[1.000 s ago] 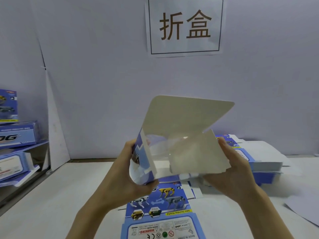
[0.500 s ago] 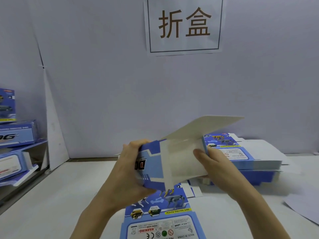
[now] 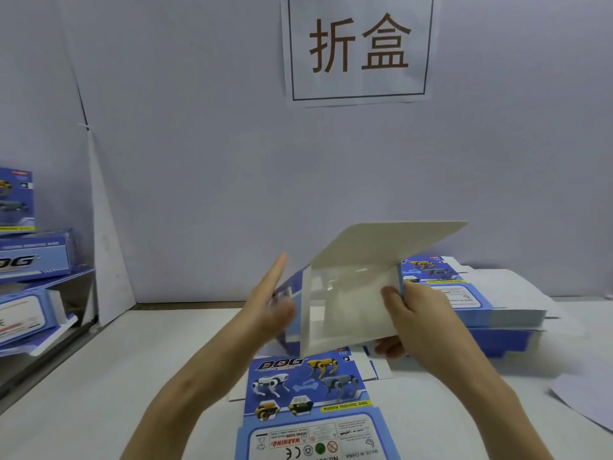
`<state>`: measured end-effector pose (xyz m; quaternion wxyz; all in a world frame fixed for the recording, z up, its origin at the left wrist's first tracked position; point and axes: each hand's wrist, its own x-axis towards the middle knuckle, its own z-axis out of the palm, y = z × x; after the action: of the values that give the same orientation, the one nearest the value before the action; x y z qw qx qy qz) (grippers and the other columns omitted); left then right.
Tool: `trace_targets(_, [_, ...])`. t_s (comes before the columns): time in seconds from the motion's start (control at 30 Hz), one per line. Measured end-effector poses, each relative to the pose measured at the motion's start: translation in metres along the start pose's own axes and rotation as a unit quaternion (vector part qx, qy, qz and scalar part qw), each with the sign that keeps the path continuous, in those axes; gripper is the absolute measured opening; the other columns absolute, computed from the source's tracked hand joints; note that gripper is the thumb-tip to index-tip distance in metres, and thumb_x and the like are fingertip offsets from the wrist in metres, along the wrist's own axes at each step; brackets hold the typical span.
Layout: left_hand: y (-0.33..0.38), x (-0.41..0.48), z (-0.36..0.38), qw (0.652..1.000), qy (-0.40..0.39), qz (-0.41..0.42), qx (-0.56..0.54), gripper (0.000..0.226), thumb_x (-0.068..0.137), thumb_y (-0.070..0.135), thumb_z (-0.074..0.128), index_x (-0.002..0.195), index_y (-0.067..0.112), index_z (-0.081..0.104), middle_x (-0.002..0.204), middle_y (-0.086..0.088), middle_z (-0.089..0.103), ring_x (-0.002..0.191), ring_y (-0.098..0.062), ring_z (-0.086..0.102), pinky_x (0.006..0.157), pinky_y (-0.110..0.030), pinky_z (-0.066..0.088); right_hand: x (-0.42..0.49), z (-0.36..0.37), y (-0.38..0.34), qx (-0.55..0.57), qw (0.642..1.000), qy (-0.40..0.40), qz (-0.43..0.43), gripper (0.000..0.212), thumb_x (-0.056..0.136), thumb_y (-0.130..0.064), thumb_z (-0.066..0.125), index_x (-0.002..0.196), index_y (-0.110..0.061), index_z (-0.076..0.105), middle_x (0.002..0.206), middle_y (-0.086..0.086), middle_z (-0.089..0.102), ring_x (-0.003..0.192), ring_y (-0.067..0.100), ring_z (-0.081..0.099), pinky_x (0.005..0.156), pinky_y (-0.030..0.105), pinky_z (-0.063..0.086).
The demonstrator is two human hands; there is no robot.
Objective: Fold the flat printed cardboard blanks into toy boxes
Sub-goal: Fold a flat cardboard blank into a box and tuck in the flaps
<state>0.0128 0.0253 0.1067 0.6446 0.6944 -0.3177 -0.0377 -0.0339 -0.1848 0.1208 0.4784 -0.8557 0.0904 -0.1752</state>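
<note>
Cardboard, white inside and blue outside — the half-formed box (image 3: 351,313) hangs above the table (image 3: 99,376), over a flat blank (image 3: 308,393), my right hand (image 3: 418,320) pinching its right edge. Half a second ago my left hand (image 3: 268,303) curled round the left wall; now its fingers (image 3: 276,277) are straight beside it — squaring that side, I judge, with the top flap (image 3: 391,244) still untucked.

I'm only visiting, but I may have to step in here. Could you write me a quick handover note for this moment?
Left hand: fingers straight, flat against the blue side of the half-folded box.
Right hand: pinches its right edge.
Done: box opened into shape.
Left: close the open top flap, then fold the flat blank below it and the stack at right.
</note>
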Motion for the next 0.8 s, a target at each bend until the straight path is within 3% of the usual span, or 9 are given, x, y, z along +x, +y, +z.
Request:
trace_targets(0.07, [-0.005,0.015,0.007,0.999,-0.027,-0.006,0.017,0.122,0.044,0.083,0.07,0.147,0.034,0.026,0.143,0.019,0.043,0.115,0.009,0.053,0.08,-0.011,0.048,-0.001,0.001,-0.001,-0.019,1.0,0.002,-0.013,0.034,0.103,-0.025,0.037,0.074,-0.009,0.046,0.052,0.005,0.06,0.042,0.016,0.065,0.037,0.02,0.046])
trace_targets(0.13, [-0.007,0.009,0.0,0.999,-0.023,-0.028,0.007,0.124,0.028,0.085,0.072,0.138,0.038,0.037,0.121,0.021,0.062,0.101,-0.001,0.065,0.077,-0.02,0.053,-0.001,0.0,-0.002,-0.04,0.999,0.002,-0.023,0.034,0.102,-0.026,0.039,0.073,-0.009,0.045,0.056,0.005,0.059,0.043,0.014,0.065,0.037,0.018,0.044])
trace_targets(0.3, [-0.006,-0.002,0.008,0.999,-0.031,-0.025,0.004,0.078,0.045,0.079,0.073,0.114,0.055,0.047,0.107,0.02,0.067,0.095,-0.008,0.069,0.067,-0.015,0.053,-0.006,-0.003,-0.007,-0.107,0.99,0.046,-0.083,0.04,0.102,-0.025,0.039,0.063,-0.014,0.039,0.054,-0.001,0.049,0.04,0.003,0.057,0.037,0.014,0.037])
trace_targets(0.4, [-0.004,-0.005,0.018,0.996,0.049,-0.03,0.075,0.048,0.075,0.073,0.053,0.11,0.041,0.049,0.08,0.023,0.067,0.071,0.005,0.065,0.054,-0.008,0.046,-0.009,0.0,-0.011,-0.209,0.969,0.058,-0.116,0.039,0.103,-0.029,0.034,0.064,-0.023,0.032,0.057,-0.005,0.044,0.051,0.009,0.046,0.048,0.024,0.033])
trace_targets(0.47, [-0.005,-0.005,0.021,0.974,0.124,-0.026,0.187,0.031,0.087,0.058,0.039,0.093,0.03,0.051,0.064,0.009,0.061,0.057,0.005,0.058,0.048,-0.008,0.041,-0.012,0.003,-0.013,-0.25,0.957,0.059,-0.131,0.038,0.102,-0.031,0.032,0.066,-0.026,0.026,0.06,-0.007,0.041,0.055,0.009,0.039,0.052,0.026,0.028])
trace_targets(0.53, [-0.007,-0.002,0.019,0.928,0.185,0.004,0.324,0.035,0.1,0.038,0.034,0.071,0.022,0.043,0.055,0.005,0.046,0.049,-0.007,0.05,0.049,-0.012,0.039,-0.012,0.006,-0.014,-0.254,0.958,0.044,-0.127,0.035,0.102,-0.031,0.032,0.068,-0.025,0.026,0.063,-0.006,0.041,0.057,0.008,0.038,0.048,0.023,0.029])
trace_targets(0.6, [-0.007,0.0,0.018,0.894,0.231,0.018,0.384,0.041,0.103,0.027,0.032,0.063,0.019,0.035,0.052,0.003,0.04,0.047,-0.01,0.041,0.048,-0.018,0.034,-0.011,0.009,-0.013,-0.269,0.956,0.027,-0.112,0.03,0.103,-0.027,0.03,0.074,-0.019,0.029,0.067,-0.005,0.039,0.06,0.009,0.037,0.048,0.02,0.027])
trace_targets(0.67, [-0.007,0.002,0.017,0.886,0.254,0.025,0.388,0.042,0.102,0.027,0.033,0.062,0.018,0.035,0.051,0.001,0.042,0.049,-0.014,0.043,0.051,-0.022,0.035,-0.01,0.011,-0.013,-0.27,0.956,0.024,-0.108,0.028,0.103,-0.024,0.03,0.076,-0.019,0.029,0.07,-0.003,0.041,0.065,0.012,0.042,0.052,0.021,0.03])
trace_targets(0.8, [-0.007,0.001,0.014,0.85,0.27,0.02,0.453,0.03,0.102,0.025,0.032,0.074,0.015,0.036,0.058,0.005,0.044,0.055,-0.013,0.047,0.049,-0.014,0.031,-0.011,0.012,-0.015,-0.248,0.96,0.01,-0.13,0.029,0.103,-0.025,0.031,0.075,-0.019,0.033,0.066,-0.004,0.039,0.059,0.009,0.037,0.047,0.019,0.029])
